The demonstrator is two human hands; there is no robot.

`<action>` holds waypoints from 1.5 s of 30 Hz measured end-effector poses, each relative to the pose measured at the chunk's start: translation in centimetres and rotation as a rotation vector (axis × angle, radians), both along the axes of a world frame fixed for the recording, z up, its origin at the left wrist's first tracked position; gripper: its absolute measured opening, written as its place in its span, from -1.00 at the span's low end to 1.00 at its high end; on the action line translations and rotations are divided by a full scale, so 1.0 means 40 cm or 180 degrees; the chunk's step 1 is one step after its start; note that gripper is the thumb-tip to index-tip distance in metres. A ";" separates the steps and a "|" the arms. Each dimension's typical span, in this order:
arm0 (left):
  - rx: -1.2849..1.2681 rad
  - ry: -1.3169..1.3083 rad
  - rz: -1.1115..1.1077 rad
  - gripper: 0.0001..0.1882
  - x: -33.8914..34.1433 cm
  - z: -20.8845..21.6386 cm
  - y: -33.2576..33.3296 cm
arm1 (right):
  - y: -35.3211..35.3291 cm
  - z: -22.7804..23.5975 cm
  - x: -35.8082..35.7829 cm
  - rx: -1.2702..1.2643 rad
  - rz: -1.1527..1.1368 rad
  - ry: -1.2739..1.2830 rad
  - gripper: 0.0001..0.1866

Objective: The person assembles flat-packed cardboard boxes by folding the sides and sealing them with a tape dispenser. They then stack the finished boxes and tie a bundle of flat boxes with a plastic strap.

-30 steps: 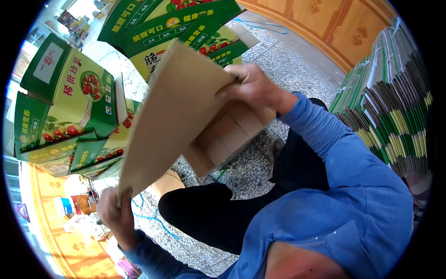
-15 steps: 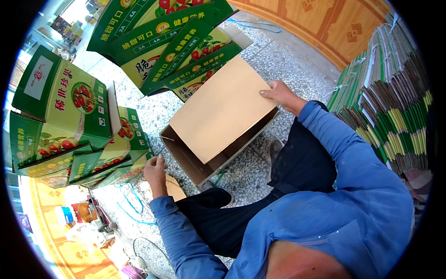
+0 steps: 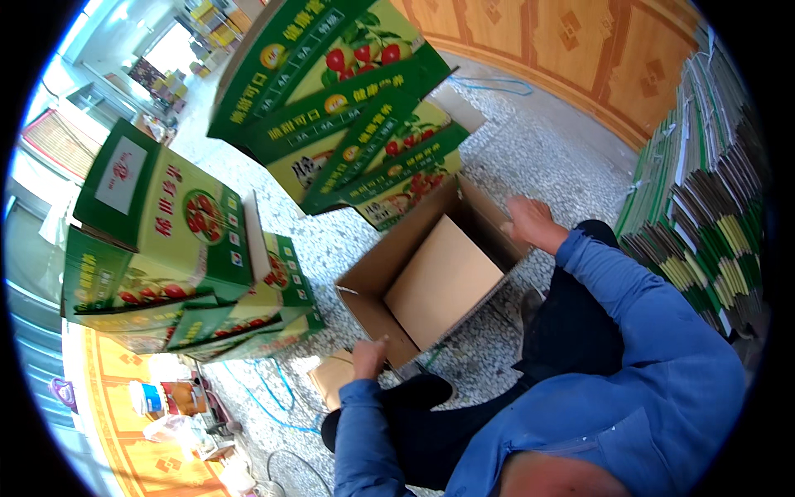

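Note:
An open cardboard box [image 3: 358, 267], brown inside, stands on the floor in front of my legs. Inside it lies a plain tan cardboard sheet [image 3: 447, 286], slightly askew to the walls. My right hand [image 3: 534, 222] is closed at the box's right rim, with part of its fingers hidden. At the near left corner, my left hand [image 3: 368, 358] has its thumb over the rim, the other fingers being mostly out of sight.
Green printed cartons [image 3: 186, 240] are stacked at the left, and more green cartons [image 3: 356, 108] stand beyond the box. Bundled flat cartons [image 3: 700, 190] rise at the right. A small cardboard piece [image 3: 333, 377] and blue strapping [image 3: 286, 389] lie on the speckled floor near my left hand.
The cardboard sheet has gone from my right hand, above the box, down into it. My left hand has come to the box's rim. The whole view has shifted.

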State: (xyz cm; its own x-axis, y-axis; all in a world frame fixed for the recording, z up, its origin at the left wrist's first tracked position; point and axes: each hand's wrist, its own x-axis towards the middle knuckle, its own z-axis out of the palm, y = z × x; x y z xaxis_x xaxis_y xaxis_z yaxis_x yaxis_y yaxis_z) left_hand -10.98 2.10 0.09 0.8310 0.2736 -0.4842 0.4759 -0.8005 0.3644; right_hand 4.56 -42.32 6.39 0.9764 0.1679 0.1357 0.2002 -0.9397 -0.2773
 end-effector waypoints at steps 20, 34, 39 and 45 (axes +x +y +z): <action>-0.1483 -0.1417 0.0370 -0.67 0.077 0.316 0.002 | -0.154 0.181 0.153 0.0155 0.0459 0.0456 -0.79; -0.1507 -0.0355 0.0612 -0.58 0.154 0.157 -0.105 | -0.142 0.274 0.214 -0.0319 0.0035 0.1008 -0.89; -0.1510 -0.0307 0.0532 -0.61 0.149 0.463 -0.124 | -0.164 0.556 0.142 -0.0346 -0.0285 0.1004 -0.89; -0.1664 -0.0861 0.0133 -0.70 0.186 1.091 -0.033 | -0.197 1.100 0.098 0.0318 -0.0300 0.0957 -0.85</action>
State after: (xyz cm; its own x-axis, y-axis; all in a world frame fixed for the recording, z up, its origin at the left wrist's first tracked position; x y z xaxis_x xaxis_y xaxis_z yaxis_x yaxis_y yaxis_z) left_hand -3.56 0.76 43.71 0.9375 0.0910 -0.3359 0.3383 -0.4644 0.8184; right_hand 8.47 -50.22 50.41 0.9859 0.0755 -0.1496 0.0090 -0.9154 -0.4025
